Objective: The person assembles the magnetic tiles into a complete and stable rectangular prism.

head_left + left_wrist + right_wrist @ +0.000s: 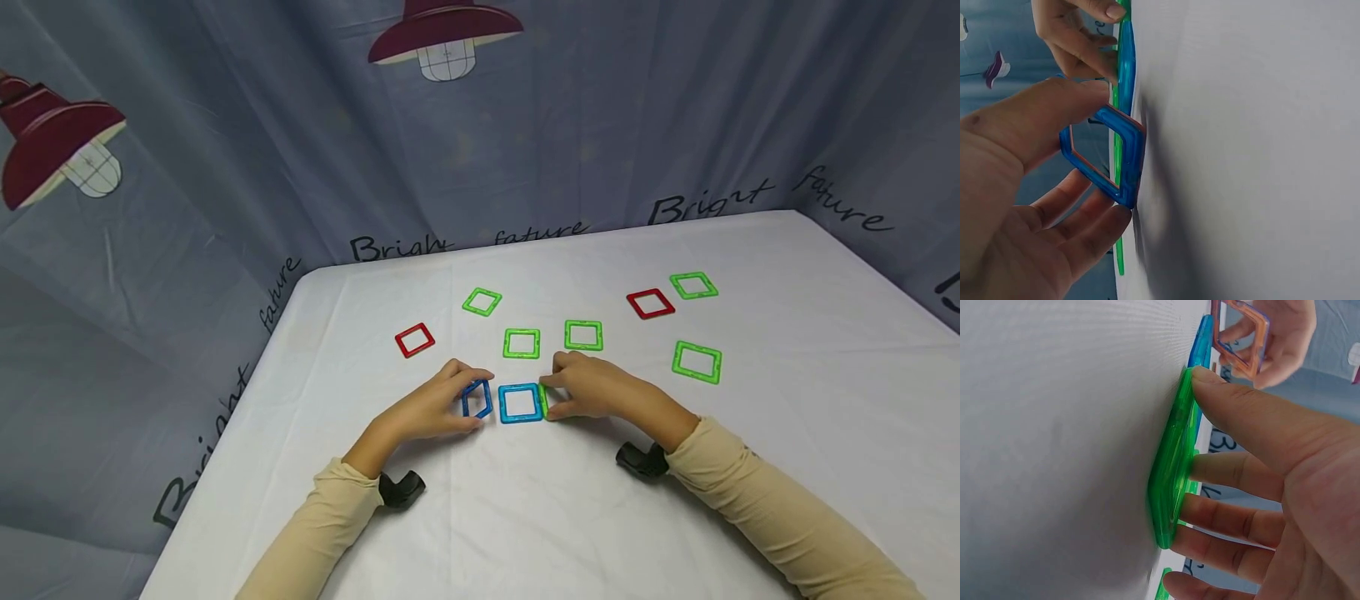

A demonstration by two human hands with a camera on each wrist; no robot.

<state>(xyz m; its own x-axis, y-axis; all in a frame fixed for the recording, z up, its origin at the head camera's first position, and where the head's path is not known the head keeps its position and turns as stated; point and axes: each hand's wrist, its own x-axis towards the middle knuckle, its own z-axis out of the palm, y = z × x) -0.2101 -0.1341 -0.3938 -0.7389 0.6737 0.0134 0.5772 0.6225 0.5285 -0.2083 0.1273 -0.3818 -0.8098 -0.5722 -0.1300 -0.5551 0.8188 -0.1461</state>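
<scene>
Slightly raised from the white cloth, a dark blue square magnetic tile (1129,156) stands tilted on edge. My left hand (433,406) pinches it by opposite edges, thumb on one side and fingers on the other. To its right, a light blue square tile (521,419) lies flat with a small gap between them. Against that tile's right edge is a green square tile (1169,456), mostly covered in the head view by my right hand (596,389). The right hand grips it, thumb at the near corner and fingers along the far side.
Beyond the hands lie more green square tiles, two of them close by (521,355) and several farther off. One red tile (408,352) is at the left, another red tile (651,314) at the back right. A grey printed curtain (525,150) hangs behind the table.
</scene>
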